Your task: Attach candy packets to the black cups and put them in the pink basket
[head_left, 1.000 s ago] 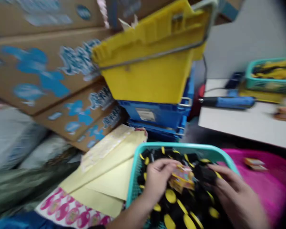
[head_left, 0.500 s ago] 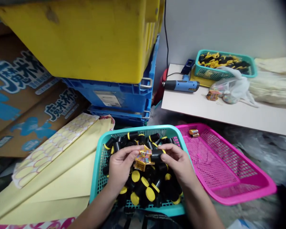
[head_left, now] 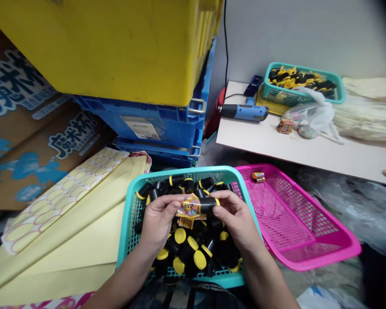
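Between the thumb and fingers of my left hand (head_left: 162, 216) is a shiny orange printed plastic sleeve (head_left: 189, 207). My right hand (head_left: 234, 214) pinches a small black canister (head_left: 207, 205) by its yellow-capped end. The canister's black end meets the sleeve's right edge; whether it is inside the sleeve I cannot tell. Both are held above a teal basket (head_left: 125, 223) full of loose black canisters with yellow caps (head_left: 199, 259).
Right of the teal basket lies a pink basket (head_left: 312, 257) with a couple of orange-wrapped canisters (head_left: 259, 177). A white table (head_left: 244, 133) behind carries a blue heat gun (head_left: 244, 112), another teal basket (head_left: 337, 96) and a plastic bag (head_left: 321, 116). Stacked crates (head_left: 131, 56) rise ahead.
The view has shifted slightly. Both hands still hold the sleeve and canister end to end, and the sleeve now faces the camera more flatly.
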### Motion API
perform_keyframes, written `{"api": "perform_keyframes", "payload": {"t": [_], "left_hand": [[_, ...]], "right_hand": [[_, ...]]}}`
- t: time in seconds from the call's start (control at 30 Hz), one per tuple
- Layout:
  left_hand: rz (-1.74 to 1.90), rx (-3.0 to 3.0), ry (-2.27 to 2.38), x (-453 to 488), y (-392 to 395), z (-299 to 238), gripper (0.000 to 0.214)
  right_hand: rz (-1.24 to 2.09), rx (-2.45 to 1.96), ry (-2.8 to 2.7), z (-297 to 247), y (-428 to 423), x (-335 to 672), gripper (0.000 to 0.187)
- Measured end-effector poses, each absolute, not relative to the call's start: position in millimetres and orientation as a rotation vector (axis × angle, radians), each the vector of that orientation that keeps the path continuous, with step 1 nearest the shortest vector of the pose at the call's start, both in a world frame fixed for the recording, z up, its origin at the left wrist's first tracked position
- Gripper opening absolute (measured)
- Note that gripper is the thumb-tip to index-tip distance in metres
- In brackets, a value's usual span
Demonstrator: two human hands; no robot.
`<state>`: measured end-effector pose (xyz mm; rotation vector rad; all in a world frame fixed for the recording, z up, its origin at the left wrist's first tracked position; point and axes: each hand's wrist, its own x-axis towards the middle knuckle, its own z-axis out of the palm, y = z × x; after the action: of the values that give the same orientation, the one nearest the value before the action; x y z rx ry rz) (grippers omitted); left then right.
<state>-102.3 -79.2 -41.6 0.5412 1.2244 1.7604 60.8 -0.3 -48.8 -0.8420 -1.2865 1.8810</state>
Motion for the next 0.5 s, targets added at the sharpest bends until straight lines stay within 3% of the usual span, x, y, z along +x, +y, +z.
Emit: {"api": "perform_keyframes", "payload": {"t": [0.23,0.5], "left_hand": [[1.621,0.898,1.560,-103.6,-84.1,-34.9,0.013],[1.510,1.044,1.467,-99.7,-82.8,-26.1,0.022]], "right_hand": [[1.856,-0.897,-1.368,-43.4,-2.9,57.4,0.036],[1.731,-0.721,-1.465,-49.6,-9.4,56.3,0.027]]}}
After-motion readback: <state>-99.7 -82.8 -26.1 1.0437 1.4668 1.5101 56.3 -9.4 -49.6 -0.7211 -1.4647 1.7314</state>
